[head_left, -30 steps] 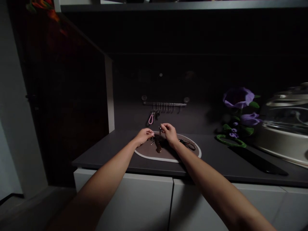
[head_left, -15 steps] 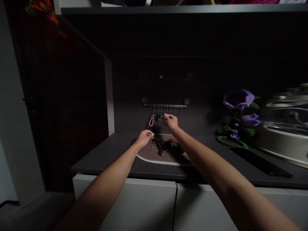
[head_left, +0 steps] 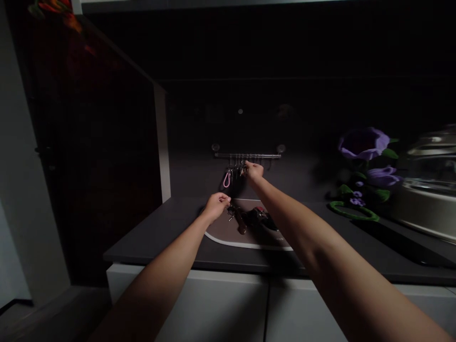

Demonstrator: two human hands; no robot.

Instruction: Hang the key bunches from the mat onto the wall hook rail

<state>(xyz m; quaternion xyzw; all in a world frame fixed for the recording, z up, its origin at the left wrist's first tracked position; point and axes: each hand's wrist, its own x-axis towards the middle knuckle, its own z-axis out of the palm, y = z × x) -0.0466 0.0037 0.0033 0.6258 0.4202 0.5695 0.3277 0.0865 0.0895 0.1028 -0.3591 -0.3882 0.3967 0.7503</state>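
Note:
My right hand (head_left: pixel 254 170) is raised to the hook rail (head_left: pixel 249 156) on the dark back wall, its fingers pinched on a small bunch of keys (head_left: pixel 243 170) just under the hooks. To the left of it hang more keys (head_left: pixel 233 172) and a pink loop strap (head_left: pixel 226 179). Lower down, my left hand (head_left: pixel 217 206) pinches the end of a second key bunch (head_left: pixel 231 213) above the mat. A brown fob (head_left: pixel 242 225) lies beside those keys; in the dim light I cannot tell whether it is joined to them.
A brownish mat (head_left: pixel 224 234) with a pale edge lies on the dark counter (head_left: pixel 149 232), with dark items (head_left: pixel 261 217) on it. Purple crocheted flowers (head_left: pixel 364 144), a flat black object (head_left: pixel 409 244) and a cream appliance (head_left: pixel 427 206) stand or lie at right. A shelf (head_left: pixel 213 5) overhangs above.
My right hand has moved up slightly with its keys, closer to the hooks. My left hand stays low by the mat. The view has shifted slightly.

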